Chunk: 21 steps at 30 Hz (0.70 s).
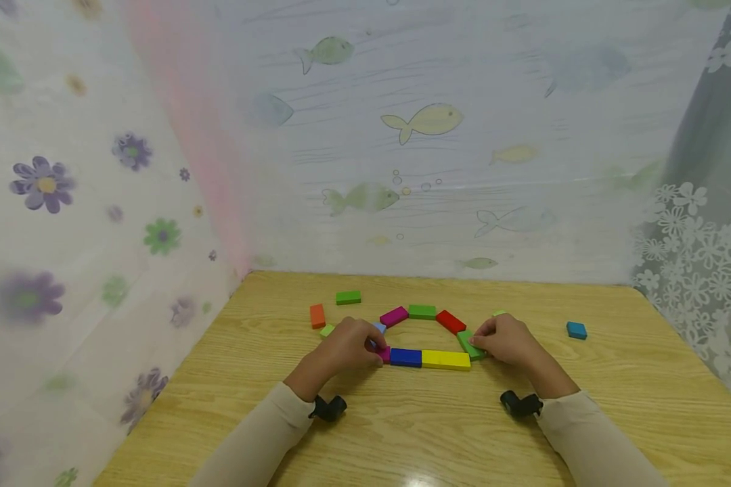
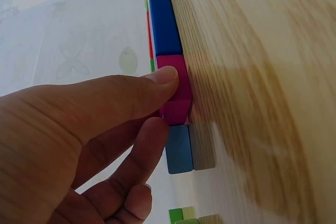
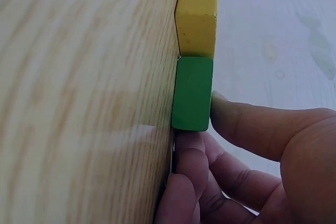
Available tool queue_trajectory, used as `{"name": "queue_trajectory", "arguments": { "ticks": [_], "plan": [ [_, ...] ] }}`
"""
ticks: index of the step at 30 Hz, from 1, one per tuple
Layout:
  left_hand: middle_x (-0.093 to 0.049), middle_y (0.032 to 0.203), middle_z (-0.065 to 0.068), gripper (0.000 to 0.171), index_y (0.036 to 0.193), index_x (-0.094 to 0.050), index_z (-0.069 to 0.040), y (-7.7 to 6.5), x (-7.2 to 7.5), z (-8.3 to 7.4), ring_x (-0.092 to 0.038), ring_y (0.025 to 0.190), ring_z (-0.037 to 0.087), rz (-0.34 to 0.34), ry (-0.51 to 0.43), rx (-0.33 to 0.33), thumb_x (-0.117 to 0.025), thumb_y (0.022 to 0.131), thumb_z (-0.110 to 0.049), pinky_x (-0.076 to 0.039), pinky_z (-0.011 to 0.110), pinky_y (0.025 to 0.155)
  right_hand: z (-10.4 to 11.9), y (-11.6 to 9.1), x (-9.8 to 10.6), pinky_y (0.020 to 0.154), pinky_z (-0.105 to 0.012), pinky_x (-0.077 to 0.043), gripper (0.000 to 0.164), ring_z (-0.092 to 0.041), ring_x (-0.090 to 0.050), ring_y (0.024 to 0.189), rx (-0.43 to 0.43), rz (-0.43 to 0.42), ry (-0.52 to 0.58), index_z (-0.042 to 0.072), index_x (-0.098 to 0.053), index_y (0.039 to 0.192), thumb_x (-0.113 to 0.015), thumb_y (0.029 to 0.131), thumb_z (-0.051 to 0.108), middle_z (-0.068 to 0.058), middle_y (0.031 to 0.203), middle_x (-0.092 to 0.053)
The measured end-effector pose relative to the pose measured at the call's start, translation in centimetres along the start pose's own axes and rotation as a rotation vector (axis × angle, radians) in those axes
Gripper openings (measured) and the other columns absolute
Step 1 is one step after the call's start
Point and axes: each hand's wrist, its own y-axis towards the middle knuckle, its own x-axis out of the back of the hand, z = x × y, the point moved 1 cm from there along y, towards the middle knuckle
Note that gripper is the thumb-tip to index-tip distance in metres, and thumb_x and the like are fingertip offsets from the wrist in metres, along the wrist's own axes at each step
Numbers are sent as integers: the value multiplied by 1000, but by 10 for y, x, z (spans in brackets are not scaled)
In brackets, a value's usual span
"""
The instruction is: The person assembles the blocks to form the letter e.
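On the wooden table, colored blocks form an arch-shaped outline. My left hand pinches a magenta block at the lower left corner, thumb on its upper face. Beside that lie a dark blue block and a long yellow block, end to end. At the lower right corner, my right hand grips a green block that meets the yellow one's end. The curve above runs through a light blue block, partly hidden by the left hand, another magenta block, a second green block and a red block.
Left of the outline lie an orange block, another green block and a lime block. A blue block sits far right. Behind the right hand, another lime block peeks out. A fish-print curtain hangs along the back edge.
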Motion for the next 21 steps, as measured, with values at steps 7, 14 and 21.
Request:
{"name": "queue_trajectory", "arguments": {
  "ticks": [7, 14, 21],
  "plan": [
    [-75, 88, -9, 16, 97, -82, -18, 0, 0, 0, -64, 76, 0, 5, -4, -4, -89, 83, -18, -54, 20, 72, 1, -1, 0, 67, -31, -50, 25, -20, -59, 80, 5, 0, 0, 2, -76, 105, -72, 97, 25, -8, 97, -71],
    [-75, 88, -11, 16, 98, -82, -18, 0, 0, -1, -64, 77, -1, 13, 5, -4, -89, 83, -19, -54, 19, 74, 2, -1, 1, 68, -31, -49, 25, -21, -59, 82, -7, 4, -1, 3, -76, 105, -72, 97, 26, -9, 99, -71],
    [-76, 90, -9, 16, 98, -82, -18, 0, 0, 0, -66, 78, -1, 16, -4, -6, -89, 83, -18, -54, 20, 74, 1, 0, 0, 68, -31, -49, 25, -21, -59, 81, -5, 4, -2, 3, -76, 105, -72, 97, 26, -8, 98, -71]
  ]
}}
